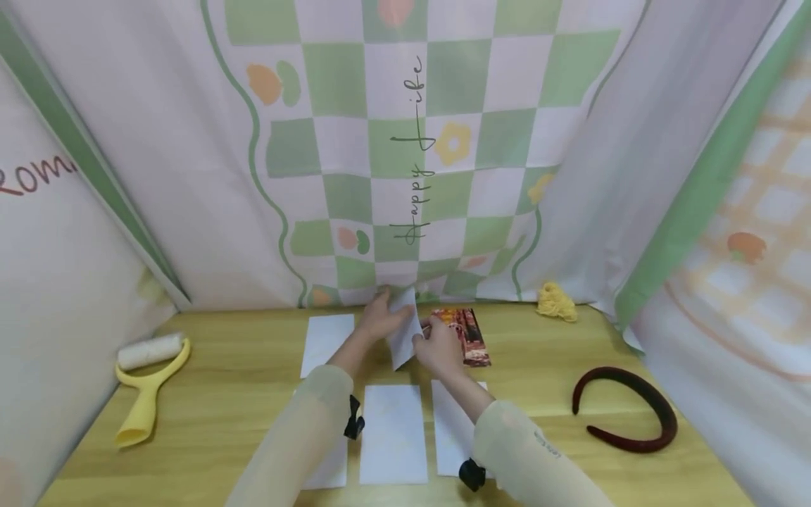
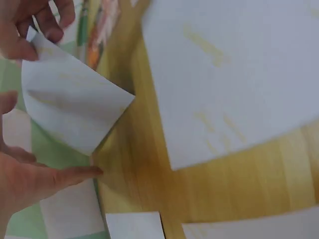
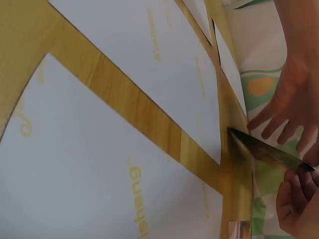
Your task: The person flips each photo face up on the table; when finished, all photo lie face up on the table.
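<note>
My right hand (image 1: 440,346) pinches the edge of a photo print (image 1: 403,348), which stands tilted off the table with its white back showing. Dark picture colours show on its other face in the right wrist view. My left hand (image 1: 380,317) is beside the print's far left edge, fingers spread and straight, as the left hand (image 3: 294,107) in the right wrist view also shows. To the right, a face-up photo (image 1: 476,338) in red and orange lies partly behind my right hand. Several white-backed prints (image 1: 393,433) lie face down nearby, with faint yellow lettering.
At the left lies a yellow-handled lint roller (image 1: 148,394). A dark red headband (image 1: 662,405) is on the right, and a bundle of yellow yarn (image 1: 556,303) sits at the back right. A green-and-white checked cloth (image 1: 393,148) hangs along the table's back edge.
</note>
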Demonstrator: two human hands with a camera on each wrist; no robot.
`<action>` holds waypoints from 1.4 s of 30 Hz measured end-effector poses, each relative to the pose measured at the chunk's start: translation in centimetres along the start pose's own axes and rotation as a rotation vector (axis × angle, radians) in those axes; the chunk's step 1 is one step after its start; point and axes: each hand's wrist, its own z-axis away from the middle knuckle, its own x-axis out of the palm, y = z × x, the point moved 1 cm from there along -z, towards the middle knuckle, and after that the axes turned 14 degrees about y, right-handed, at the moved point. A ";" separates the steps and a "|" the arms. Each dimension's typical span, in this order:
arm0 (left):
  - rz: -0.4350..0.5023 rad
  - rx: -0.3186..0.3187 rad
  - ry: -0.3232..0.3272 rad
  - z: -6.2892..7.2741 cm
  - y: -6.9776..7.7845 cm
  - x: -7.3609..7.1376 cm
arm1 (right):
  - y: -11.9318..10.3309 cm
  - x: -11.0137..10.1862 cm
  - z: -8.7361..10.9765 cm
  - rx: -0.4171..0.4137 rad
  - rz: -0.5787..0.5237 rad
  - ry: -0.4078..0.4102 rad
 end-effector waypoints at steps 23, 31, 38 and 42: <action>0.525 -0.512 -0.159 0.8 1.7 -0.7 | -2.0 -0.3 2.5 -0.149 0.003 -0.114; 0.560 -0.479 -0.145 1.1 1.4 -1.0 | -0.6 0.0 2.3 -0.156 0.005 -0.284; 0.459 -0.401 -0.069 1.5 0.9 -1.5 | 0.0 0.0 2.0 -0.283 0.050 -0.346; 0.160 -0.225 0.074 1.6 0.4 -1.8 | 0.3 0.1 2.1 -0.362 0.108 -0.388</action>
